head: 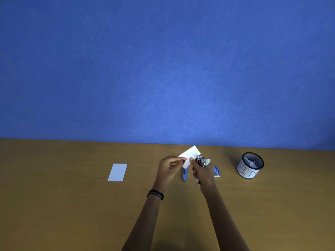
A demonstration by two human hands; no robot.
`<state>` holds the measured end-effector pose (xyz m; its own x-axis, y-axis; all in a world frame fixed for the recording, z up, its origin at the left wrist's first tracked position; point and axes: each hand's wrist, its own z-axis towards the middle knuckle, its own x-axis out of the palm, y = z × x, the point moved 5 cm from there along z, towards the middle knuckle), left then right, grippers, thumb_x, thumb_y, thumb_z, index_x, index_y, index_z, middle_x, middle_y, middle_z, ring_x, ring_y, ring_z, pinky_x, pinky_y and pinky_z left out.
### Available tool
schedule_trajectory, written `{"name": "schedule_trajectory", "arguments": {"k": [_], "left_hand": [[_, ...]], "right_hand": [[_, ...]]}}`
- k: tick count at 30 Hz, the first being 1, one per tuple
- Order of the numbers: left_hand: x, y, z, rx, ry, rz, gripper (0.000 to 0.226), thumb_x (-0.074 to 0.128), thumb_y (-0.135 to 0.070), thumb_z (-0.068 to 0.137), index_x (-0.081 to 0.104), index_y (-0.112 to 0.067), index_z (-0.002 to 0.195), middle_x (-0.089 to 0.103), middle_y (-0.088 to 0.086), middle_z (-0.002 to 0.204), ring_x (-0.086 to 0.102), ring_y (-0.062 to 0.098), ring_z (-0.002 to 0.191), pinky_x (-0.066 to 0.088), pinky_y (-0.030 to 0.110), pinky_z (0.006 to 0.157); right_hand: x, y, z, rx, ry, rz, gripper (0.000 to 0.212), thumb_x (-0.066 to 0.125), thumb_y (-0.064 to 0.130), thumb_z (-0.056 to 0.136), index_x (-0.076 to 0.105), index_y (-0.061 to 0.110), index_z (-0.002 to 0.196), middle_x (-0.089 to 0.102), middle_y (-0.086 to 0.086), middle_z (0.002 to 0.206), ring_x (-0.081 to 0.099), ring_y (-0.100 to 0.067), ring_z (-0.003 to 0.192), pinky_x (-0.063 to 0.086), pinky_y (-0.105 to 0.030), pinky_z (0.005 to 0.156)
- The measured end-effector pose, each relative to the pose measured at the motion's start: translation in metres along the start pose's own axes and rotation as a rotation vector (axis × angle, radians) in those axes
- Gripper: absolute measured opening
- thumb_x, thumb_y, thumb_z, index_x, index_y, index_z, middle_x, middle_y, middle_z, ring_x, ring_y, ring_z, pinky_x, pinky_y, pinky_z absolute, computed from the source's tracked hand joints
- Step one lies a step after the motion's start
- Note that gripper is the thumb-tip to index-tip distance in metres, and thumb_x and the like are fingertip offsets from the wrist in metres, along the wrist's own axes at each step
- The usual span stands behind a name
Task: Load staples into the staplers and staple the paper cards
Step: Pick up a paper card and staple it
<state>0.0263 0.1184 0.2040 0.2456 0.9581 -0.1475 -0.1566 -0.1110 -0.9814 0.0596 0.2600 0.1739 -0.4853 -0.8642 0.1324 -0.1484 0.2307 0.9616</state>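
Both hands work just above the bench [72, 205], close to its far edge, where a blue wall [163, 69] rises behind. The left hand [167, 167] has its grip narrowed to a pinch, thumb and fingertips closed on the near left end of a white card [190, 155]. The card is held off the bench and slants up and away toward the far edge. The right hand [202, 173] has its grip wrapped round a shiny metal stapler [202, 161], fingers curled about the body, the head pointing up at the card's right end. Card and stapler head meet there; whether the card sits inside the mouth cannot be told.

A second stapler [184, 175], blue and silver, lies on the bench in the gap between the two hands, partly hidden by the card and the left fingers. A small blue and white box [217, 171] lies just right of the right hand, its left part covered by that hand. Further right, near the far edge, stands a black mesh cup [250, 165] wrapped in a white label. Well left of the hands a loose card [117, 172] lies flat. Dark bands [155, 194] circle the left wrist.
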Motion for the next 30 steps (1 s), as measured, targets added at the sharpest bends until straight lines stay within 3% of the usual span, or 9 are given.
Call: {"name": "schedule_trajectory", "arguments": {"k": [5,9,11,15,19,22,30], "left_hand": [[-0.001,0.006,0.000,-0.053,-0.017,-0.012,0.006,0.062,-0.006,0.088,0.066,-0.008,0.092,0.068,0.003,0.096,0.065,0.016,0.088,0.054,0.032,0.081],[-0.005,0.006,0.002,-0.051,-0.038,-0.032,0.012,0.058,-0.009,0.091,0.053,-0.016,0.101,0.061,-0.008,0.100,0.063,0.009,0.094,0.056,0.032,0.077],[-0.006,0.009,0.004,-0.059,-0.010,0.017,0.016,0.056,-0.010,0.093,0.056,-0.018,0.107,0.064,-0.011,0.102,0.063,0.002,0.089,0.056,0.028,0.071],[-0.005,0.017,0.005,-0.100,0.018,0.129,0.013,0.057,-0.012,0.093,0.067,-0.011,0.100,0.070,0.003,0.092,0.061,-0.007,0.067,0.049,0.014,0.054],[-0.006,0.018,0.004,-0.070,-0.020,0.173,0.013,0.060,-0.010,0.091,0.069,-0.002,0.093,0.073,0.015,0.088,0.062,0.006,0.068,0.048,0.025,0.059],[-0.005,0.016,0.003,-0.044,-0.060,0.173,0.012,0.060,-0.008,0.090,0.070,-0.001,0.091,0.073,0.012,0.085,0.062,0.009,0.071,0.045,0.022,0.060],[-0.003,0.014,0.000,-0.053,-0.074,0.134,0.010,0.061,-0.010,0.090,0.069,-0.005,0.089,0.070,0.001,0.078,0.062,0.007,0.070,0.046,0.017,0.059]], "right_hand": [[-0.003,0.000,0.004,-0.029,0.007,-0.045,0.022,0.068,0.015,0.083,0.056,0.017,0.065,0.046,0.007,0.045,0.034,-0.007,0.039,0.029,-0.018,0.036],[-0.004,0.003,0.006,-0.055,0.052,-0.167,0.018,0.067,0.013,0.084,0.057,0.017,0.069,0.045,0.011,0.044,0.033,-0.006,0.039,0.028,-0.020,0.037],[-0.003,0.006,0.007,-0.089,0.105,-0.252,0.013,0.066,0.010,0.083,0.059,0.013,0.073,0.046,0.012,0.041,0.034,-0.002,0.036,0.028,-0.016,0.035],[-0.004,0.009,0.006,-0.124,0.182,-0.377,0.007,0.064,0.008,0.084,0.060,0.003,0.082,0.047,0.014,0.040,0.039,0.000,0.034,0.027,-0.008,0.034],[-0.004,0.009,0.002,-0.109,0.201,-0.406,0.006,0.064,0.011,0.085,0.061,0.008,0.081,0.051,0.015,0.041,0.041,0.002,0.034,0.027,-0.008,0.033],[-0.003,0.009,0.000,-0.115,0.182,-0.385,0.011,0.063,0.013,0.086,0.061,0.015,0.075,0.051,0.016,0.041,0.041,0.002,0.035,0.027,-0.007,0.034],[0.000,0.013,-0.002,-0.161,0.153,-0.353,0.012,0.064,0.009,0.085,0.058,-0.001,0.081,0.049,0.003,0.059,0.040,-0.004,0.048,0.031,-0.010,0.040]]}}
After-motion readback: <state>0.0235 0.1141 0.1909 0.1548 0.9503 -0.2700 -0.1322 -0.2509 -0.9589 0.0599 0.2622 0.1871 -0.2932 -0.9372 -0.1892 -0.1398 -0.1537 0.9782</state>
